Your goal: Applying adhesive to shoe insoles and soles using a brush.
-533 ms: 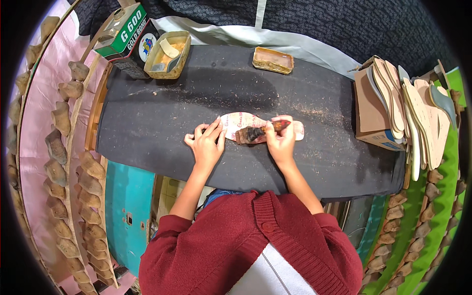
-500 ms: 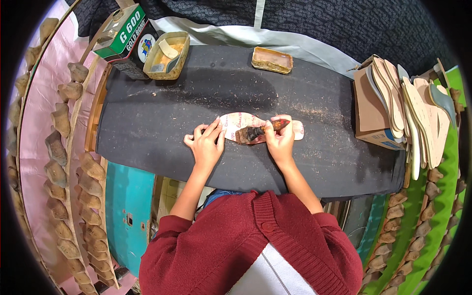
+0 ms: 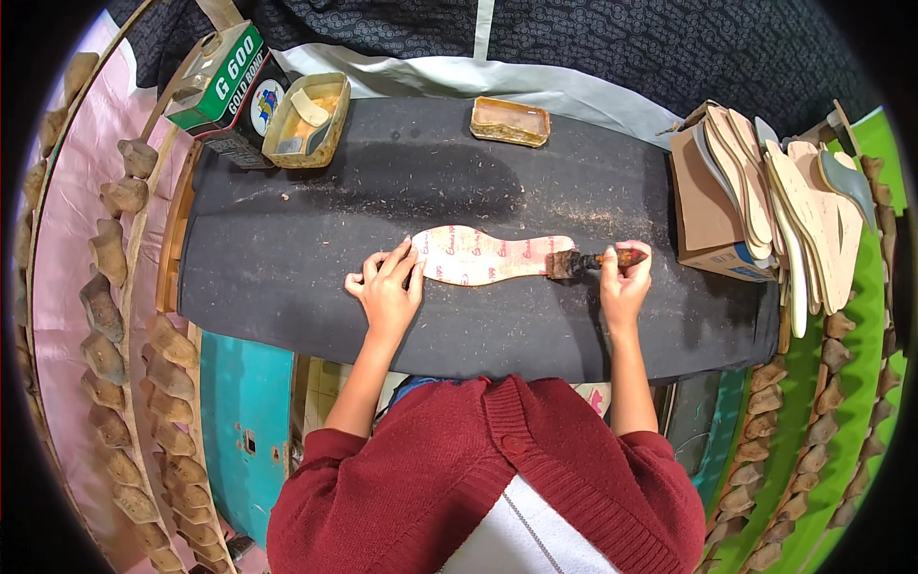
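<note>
A foot-shaped insole point(image 3: 478, 256), pale with red print, lies flat on the dark cloth, its wide end to the left and its narrow end to the right. At the wide end my left hand point(image 3: 390, 292) holds the edge, fingertips and thumb pressed against it. My right hand point(image 3: 625, 285) is closed round the handle of a flat paintbrush point(image 3: 572, 265). The brush's dark, caked bristles touch the insole's narrow end, covering part of it. That hand itself is off to the right of the insole, over the cloth.
The dark cloth point(image 3: 382, 206) on the table is strewn with small shavings. Along the back stand a green and black can point(image 3: 229, 91), a yellowish tub point(image 3: 330, 143) with scraps inside, and a shallow box point(image 3: 512, 122). A cardboard box point(image 3: 703, 206) of insoles is at right; shoe lasts point(image 3: 100, 306) line side racks.
My right hand has drawn the brush rightward, from the insole's middle to its narrow end. My left hand stays at the wide end. The whole view has shifted slightly.
</note>
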Available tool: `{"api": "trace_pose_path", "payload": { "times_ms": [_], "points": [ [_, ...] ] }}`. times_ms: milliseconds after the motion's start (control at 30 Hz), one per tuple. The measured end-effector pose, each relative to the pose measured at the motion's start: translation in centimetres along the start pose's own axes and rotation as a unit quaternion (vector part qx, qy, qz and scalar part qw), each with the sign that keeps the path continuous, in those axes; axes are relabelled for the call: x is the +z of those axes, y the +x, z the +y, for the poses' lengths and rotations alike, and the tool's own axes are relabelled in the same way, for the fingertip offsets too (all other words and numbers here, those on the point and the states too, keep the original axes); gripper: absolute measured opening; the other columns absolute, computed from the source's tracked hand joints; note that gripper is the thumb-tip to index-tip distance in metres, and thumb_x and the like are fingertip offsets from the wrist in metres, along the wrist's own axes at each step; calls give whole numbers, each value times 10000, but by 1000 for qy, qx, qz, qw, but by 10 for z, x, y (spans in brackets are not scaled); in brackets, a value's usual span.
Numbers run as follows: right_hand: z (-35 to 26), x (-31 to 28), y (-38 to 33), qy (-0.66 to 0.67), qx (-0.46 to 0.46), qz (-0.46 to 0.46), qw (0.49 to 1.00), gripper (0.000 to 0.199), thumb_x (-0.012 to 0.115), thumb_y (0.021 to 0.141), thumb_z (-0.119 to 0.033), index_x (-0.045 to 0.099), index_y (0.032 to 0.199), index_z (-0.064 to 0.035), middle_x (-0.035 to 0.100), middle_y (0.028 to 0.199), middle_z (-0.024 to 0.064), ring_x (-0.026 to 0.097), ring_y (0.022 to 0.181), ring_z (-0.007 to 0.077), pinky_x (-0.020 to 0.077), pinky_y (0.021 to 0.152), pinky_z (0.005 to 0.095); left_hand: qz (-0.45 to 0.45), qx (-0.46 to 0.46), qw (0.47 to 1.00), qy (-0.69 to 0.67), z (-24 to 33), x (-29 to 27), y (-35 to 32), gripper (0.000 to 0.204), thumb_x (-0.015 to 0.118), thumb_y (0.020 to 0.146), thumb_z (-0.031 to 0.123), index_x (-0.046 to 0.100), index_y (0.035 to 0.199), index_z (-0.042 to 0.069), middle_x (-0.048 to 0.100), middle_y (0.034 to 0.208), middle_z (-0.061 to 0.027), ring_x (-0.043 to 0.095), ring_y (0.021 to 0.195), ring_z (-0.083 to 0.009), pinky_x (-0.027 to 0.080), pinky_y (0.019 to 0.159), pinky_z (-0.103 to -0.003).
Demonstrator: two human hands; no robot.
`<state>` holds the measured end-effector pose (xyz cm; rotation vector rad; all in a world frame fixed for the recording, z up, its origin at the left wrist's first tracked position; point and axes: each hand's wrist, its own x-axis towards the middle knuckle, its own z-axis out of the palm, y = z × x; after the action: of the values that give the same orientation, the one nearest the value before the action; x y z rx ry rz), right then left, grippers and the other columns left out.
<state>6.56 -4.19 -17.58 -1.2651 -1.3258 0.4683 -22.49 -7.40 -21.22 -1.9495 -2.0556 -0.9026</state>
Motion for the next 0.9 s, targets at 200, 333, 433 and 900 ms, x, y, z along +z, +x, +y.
{"api": "trace_pose_path", "payload": {
  "times_ms": [200, 333, 433, 900],
  "points": [
    [-2, 23, -4, 45, -8, -58, 997, 183, 561, 791, -59, 442, 925, -24, 504, 726, 2, 459, 623, 30, 387, 518, 169, 3, 2, 1000, -3, 0, 0, 0, 143, 629, 709, 231, 665, 823, 152, 599, 1027, 68, 484, 884, -153, 222, 775, -357],
    [17, 7, 8, 81, 2, -31, 996, 190, 553, 797, -53, 428, 937, -24, 496, 734, 1, 469, 638, 33, 389, 531, 168, 3, 5, 1000, 0, -1, 1, 0, 146, 625, 712, 234, 664, 828, 155, 597, 1028, 71, 479, 894, -152, 220, 781, -359],
    [24, -15, 17, 50, 7, -20, 999, 186, 538, 805, -29, 420, 949, -25, 491, 749, 4, 474, 646, 40, 390, 541, 167, 3, 2, 1000, 5, -1, 1, 0, 144, 625, 711, 234, 664, 826, 156, 594, 1035, 71, 477, 902, -154, 218, 782, -361],
    [28, -24, 18, 36, -8, 0, 999, 167, 540, 806, -39, 428, 928, -23, 478, 765, 10, 458, 647, 41, 391, 556, 173, 9, 9, 1000, 13, -2, 2, -2, 158, 607, 725, 257, 666, 837, 163, 593, 1026, 59, 479, 912, -158, 222, 770, -370]
  ]
}}
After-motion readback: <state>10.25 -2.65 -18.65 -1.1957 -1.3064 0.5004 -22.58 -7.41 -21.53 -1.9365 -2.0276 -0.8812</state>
